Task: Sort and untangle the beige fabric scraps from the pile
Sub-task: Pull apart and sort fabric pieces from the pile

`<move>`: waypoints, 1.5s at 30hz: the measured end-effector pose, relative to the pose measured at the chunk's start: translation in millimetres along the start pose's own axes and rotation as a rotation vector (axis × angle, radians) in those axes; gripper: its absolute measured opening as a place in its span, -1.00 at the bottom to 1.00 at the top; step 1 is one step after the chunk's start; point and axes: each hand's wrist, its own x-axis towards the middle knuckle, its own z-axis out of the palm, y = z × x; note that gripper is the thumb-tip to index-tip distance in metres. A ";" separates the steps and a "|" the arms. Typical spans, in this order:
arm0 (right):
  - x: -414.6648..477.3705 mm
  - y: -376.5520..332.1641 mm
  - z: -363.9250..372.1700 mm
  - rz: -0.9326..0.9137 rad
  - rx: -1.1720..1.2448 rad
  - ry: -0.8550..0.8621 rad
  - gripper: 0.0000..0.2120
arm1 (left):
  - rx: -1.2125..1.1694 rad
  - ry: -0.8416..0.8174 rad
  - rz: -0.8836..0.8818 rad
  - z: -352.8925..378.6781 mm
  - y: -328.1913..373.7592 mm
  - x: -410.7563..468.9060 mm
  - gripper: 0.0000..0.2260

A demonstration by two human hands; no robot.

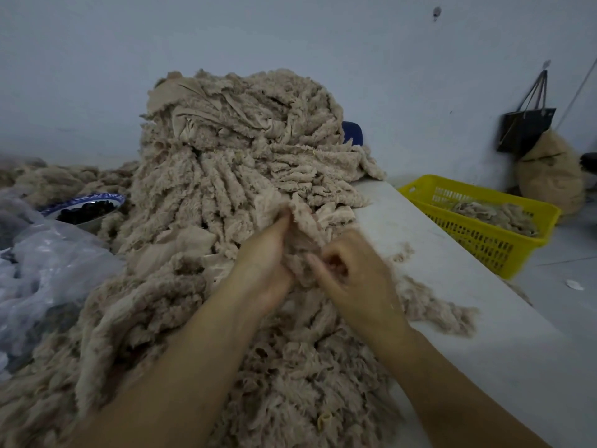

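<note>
Mostly we see a shaggy pile (pixel 226 156) of beige fabric scraps, fringed strips with fuzzy, frayed edges, heaped high at frame centre and spilling to the lower edge over a pale counter (pixel 468 302). Just below centre both hands sit close together on one fluffy scrap (pixel 307 221): the left hand (pixel 265 263) pinches its upper edge with fingers raised, and the right hand (pixel 355 279) curls its fingers round the lower part. At right a yellow perforated plastic basket (pixel 484 240) holds more scraps. At left lie crinkled clear plastic (pixel 42 263) and a blue-patterned bowl (pixel 87 208) of dark pieces.
</note>
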 end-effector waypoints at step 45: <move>2.0 29.6 -6.3 0.873 0.780 -0.168 -0.47 | 0.899 -0.285 0.106 -21.1 -1.8 1.2 -0.87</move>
